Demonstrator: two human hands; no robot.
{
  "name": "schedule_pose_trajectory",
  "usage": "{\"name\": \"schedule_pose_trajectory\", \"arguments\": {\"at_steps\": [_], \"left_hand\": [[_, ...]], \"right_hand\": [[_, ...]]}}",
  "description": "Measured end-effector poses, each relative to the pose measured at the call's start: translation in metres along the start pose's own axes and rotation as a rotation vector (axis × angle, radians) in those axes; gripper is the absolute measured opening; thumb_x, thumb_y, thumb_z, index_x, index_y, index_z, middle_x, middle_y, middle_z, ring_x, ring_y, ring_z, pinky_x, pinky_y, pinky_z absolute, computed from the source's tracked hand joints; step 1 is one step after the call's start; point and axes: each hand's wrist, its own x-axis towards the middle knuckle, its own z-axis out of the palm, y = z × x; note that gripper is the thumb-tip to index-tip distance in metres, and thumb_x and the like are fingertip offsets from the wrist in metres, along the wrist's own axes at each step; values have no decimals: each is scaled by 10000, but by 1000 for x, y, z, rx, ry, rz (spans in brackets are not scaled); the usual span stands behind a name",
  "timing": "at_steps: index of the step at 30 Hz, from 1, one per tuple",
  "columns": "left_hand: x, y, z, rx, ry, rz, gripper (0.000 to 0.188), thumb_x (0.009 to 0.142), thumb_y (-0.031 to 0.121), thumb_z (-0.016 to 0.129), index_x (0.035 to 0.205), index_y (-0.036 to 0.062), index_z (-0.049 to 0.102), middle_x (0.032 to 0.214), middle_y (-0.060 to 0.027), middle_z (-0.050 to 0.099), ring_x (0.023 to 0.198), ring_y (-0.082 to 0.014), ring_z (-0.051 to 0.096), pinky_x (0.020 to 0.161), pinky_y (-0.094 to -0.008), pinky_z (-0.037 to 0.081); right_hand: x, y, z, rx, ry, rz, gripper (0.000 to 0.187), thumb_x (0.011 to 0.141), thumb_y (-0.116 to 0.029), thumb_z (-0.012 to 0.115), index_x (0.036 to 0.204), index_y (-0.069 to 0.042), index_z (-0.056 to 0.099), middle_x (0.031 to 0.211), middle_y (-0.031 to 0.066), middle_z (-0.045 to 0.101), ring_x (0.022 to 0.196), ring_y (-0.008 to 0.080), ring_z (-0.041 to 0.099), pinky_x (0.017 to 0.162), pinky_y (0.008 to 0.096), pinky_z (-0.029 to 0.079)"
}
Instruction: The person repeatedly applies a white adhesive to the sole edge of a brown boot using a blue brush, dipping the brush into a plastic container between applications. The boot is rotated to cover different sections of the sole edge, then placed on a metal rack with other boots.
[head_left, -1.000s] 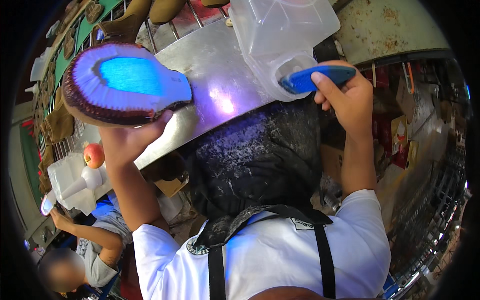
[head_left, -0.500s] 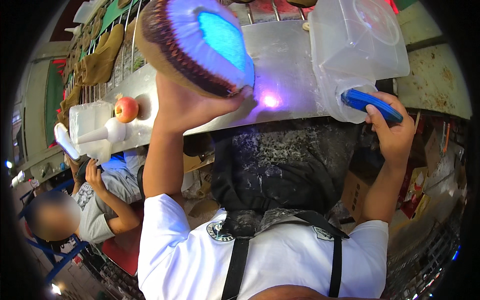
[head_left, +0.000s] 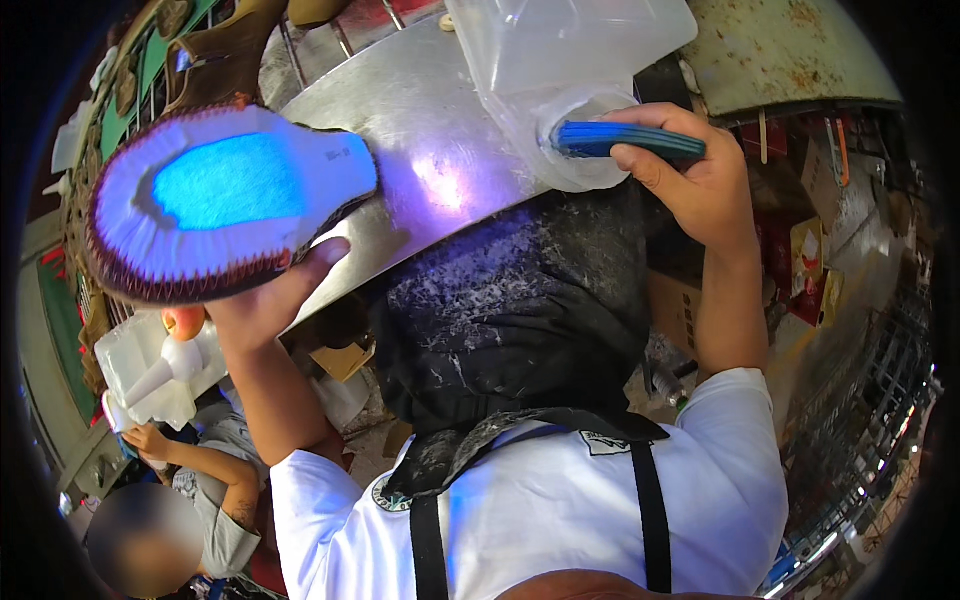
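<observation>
Closest to me is a black apron (head_left: 500, 330) dusted with whitish marks, and I read the clock from its middle. At ten o'clock the person's left hand (head_left: 265, 300) grips a brown shoe upper with a white underside and a dark stitched rim (head_left: 225, 190) from its near side and below. The thumb lies by the near edge, toward the narrow end; the other fingers are hidden behind the shoe, whose underside faces up under a blue glow. At one o'clock the right hand (head_left: 690, 180) is clamped on a slim, flat blue tool (head_left: 630, 140), thumb beneath and fingers over the top, its far end at the round mouth of a translucent plastic container (head_left: 585, 60).

That container rests on a brushed-metal tabletop (head_left: 400, 120), which shines violet-white at eleven o'clock. At nine, a red-and-yellow apple (head_left: 183, 322) sits near a white bottle with a conical nozzle (head_left: 165, 375). At three, a cardboard box (head_left: 675, 308) stands below table level.

Farther off, brown boots (head_left: 220, 60) lie across metal bars toward half past ten, and a co-worker in grey (head_left: 225, 535) sits at eight o'clock.
</observation>
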Motion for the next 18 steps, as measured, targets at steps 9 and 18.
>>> {"name": "schedule_pose_trajectory", "arguments": {"at_steps": [9,18], "left_hand": [[-31,7,4,140,-19,1,928,705,215,895,1473,10,417,1471,-161,486,1359,-323,468,1150,-470,353],[-90,11,69,-61,553,-33,848,870,617,632,1521,164,332,1558,-155,297,1400,-399,396,1021,-581,480]], "right_hand": [[-16,6,-3,710,227,588,253,962,-124,653,1122,71,656,838,90,692,629,147,636,565,251,527],[-74,6,88,1300,95,628,343,955,-225,667,1110,82,652,918,189,710,685,213,684,561,370,563]]}}
